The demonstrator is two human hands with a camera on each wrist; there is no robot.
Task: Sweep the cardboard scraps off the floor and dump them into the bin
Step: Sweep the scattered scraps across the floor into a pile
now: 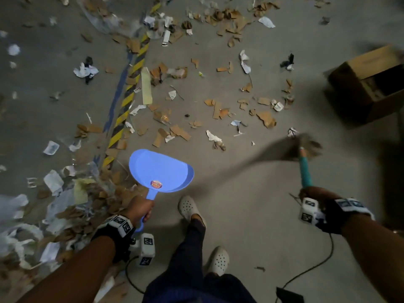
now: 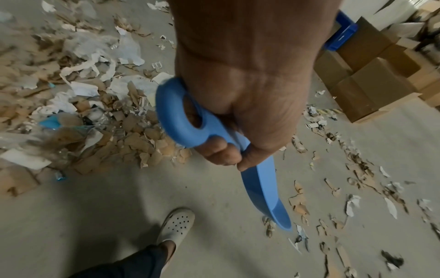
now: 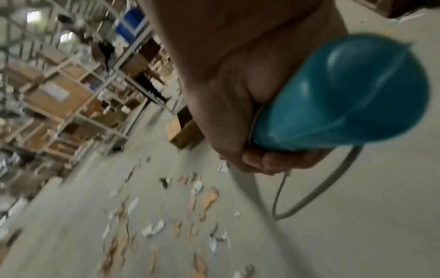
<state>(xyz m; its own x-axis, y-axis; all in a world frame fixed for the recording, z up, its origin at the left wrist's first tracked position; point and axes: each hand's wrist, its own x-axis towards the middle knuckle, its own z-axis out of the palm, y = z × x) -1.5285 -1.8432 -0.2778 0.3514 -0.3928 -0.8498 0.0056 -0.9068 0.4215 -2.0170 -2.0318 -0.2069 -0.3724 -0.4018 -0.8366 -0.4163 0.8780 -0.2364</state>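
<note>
Dustpan handle within left hand fingers

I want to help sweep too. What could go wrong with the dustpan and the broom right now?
The left hand holds the blue dustpan up off the floor, so swept cardboard scraps might slide under it. The broom in the right hand is blurred, probably swinging quickly, and could scatter scraps. A cable lies near the white clogs; a foot might catch it.

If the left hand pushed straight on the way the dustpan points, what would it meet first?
Probably the loose cardboard scraps ahead of the dustpan that the left hand grips; bare floor lies between. The pan's height above the floor is unclear.
</note>
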